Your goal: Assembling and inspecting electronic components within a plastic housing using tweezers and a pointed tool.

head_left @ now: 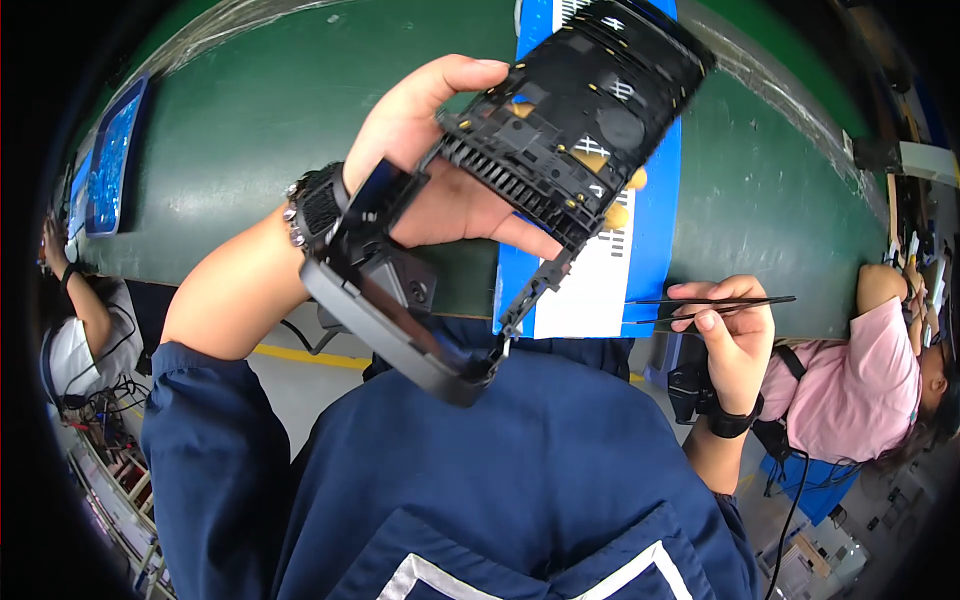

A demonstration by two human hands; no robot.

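My left hand (440, 205) is closed around a black plastic device housing (600, 120), lifted and tilted above the bench. Its face is crowded with ribs, slots, small brass-coloured dots and white marks. An open black frame (400, 335) extends from its lower end toward my body, beside my wrist. In my right hand (735, 325), a pair of dark tweezers (755, 301) is pinched, tips pointing left over the bench's near edge. The tips stand apart with nothing visible between them. Under the housing lie a blue board (655, 235) and a white printed sheet (585, 310), partly hidden.
A green bench top (250, 130) spreads around the work. At its far left sits a blue tray (118, 165) with blue contents. One person in white (95, 345) is at the left, another in pink (850, 375) at the right. A cable (795, 510) hangs near my right side.
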